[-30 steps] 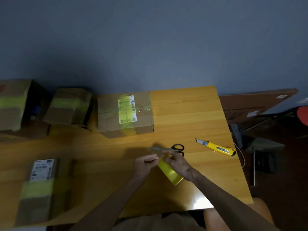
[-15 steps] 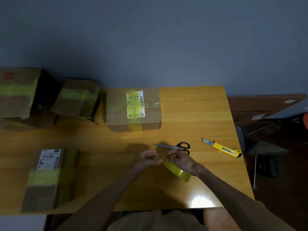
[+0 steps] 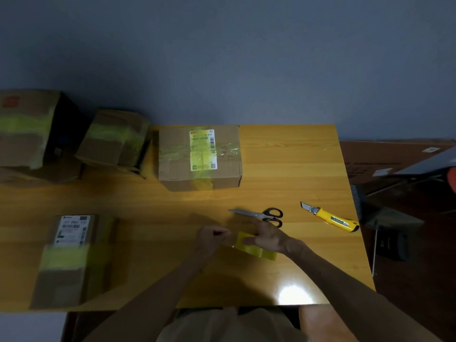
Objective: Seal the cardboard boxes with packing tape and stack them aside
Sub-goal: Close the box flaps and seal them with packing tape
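My yellow-orange wooden desk stands with its far edge against a plain grey-blue wall. Right of the desk, a dark brown floor lies in dim shadow, and a large flat brown board rests beside the desk's far corner. A white glare of light shines on the desk's near edge.

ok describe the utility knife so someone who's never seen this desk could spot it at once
Start at the wooden table and go to its right edge. The utility knife lies flat there, right of the black-handled scissors. It alone has a yellow body, with a short blade out.
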